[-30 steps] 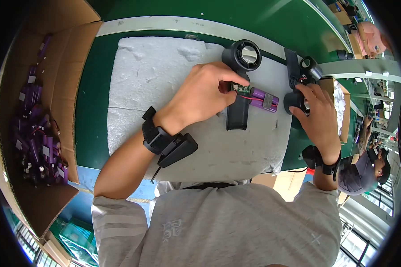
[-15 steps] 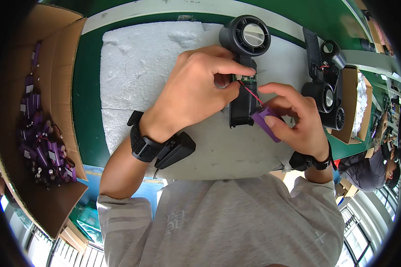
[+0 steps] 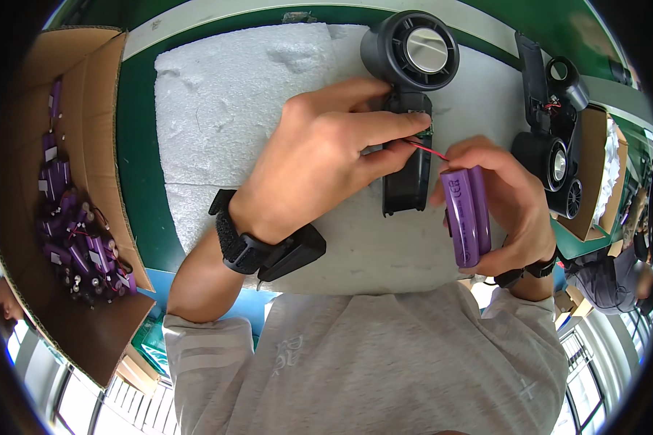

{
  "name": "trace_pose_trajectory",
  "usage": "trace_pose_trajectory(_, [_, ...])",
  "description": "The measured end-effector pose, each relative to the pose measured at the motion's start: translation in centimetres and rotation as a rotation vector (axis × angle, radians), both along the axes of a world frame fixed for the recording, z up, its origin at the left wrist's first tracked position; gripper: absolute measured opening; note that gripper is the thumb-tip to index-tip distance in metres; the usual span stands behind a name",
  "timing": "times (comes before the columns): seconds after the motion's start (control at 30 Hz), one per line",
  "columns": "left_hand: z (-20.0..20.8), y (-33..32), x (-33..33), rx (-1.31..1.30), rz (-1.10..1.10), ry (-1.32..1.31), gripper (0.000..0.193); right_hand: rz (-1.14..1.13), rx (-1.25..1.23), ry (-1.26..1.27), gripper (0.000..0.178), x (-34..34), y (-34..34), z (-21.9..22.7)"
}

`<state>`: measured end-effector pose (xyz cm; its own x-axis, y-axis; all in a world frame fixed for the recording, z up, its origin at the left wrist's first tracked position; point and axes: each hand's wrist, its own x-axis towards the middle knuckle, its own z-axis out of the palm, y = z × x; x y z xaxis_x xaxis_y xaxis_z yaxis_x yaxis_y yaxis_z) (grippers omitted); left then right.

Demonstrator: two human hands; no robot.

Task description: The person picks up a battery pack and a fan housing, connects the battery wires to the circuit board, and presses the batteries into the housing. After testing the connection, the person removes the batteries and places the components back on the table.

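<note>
A black handheld fan (image 3: 406, 185) lies on the foam pad with its round head away from me and its handle open. My left hand (image 3: 319, 148) grips the handle from the left. Its thumb and index finger press at a small green circuit board (image 3: 427, 133), and the other fingers are partly hidden behind the handle. To the right, my right hand (image 3: 511, 192) holds a purple two-cell battery pack (image 3: 463, 217) between thumb and fingers, apart from the handle. A thin red wire (image 3: 434, 151) stretches from the pack to my left fingertips; its end is hidden there.
A cardboard box (image 3: 101, 138) at the left contains several purple battery packs (image 3: 80, 243). White foam (image 3: 218, 109) covers the green table's middle. More black fan parts (image 3: 533, 156) lie at the right, before another cardboard box (image 3: 593, 192). A person (image 3: 609, 279) is beyond.
My right hand has drawn the battery pack slightly right and turned it more upright, so both cells face up. The left hand stays on the fan, thumb at the wire. The view has shifted slightly.
</note>
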<state>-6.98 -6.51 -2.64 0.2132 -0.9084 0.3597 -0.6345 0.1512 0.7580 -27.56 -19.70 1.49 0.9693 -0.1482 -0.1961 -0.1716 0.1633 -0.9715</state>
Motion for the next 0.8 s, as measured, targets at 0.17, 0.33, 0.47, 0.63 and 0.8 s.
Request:
trace_pose_trajectory(0.17, [0.3, 0.1, 0.1, 0.025, -0.028, -0.039, 0.036, 0.043, -0.193, -0.069, 0.085, 0.4, -0.8, 0.0])
trace_pose_trajectory(0.33, [0.4, 0.2, 0.6, 0.055, -0.089, -0.043, 0.035, -0.041, -0.28, -0.012, 0.079, 0.8, 0.7, -0.8])
trace_pose_trajectory(0.47, [0.5, 0.3, 0.9, 0.073, -0.124, -0.042, 0.036, -0.081, -0.492, -0.048, 0.077, 1.3, 1.8, -1.6])
trace_pose_trajectory(0.63, [0.7, 0.3, 1.1, 0.066, -0.135, -0.074, 0.036, -0.045, -0.837, -0.165, 0.078, 1.8, 2.4, -2.2])
trace_pose_trajectory(0.8, [1.0, 0.4, 1.2, 0.083, -0.147, -0.075, 0.035, -0.066, -1.004, -0.156, 0.068, 2.0, 3.4, -1.6])
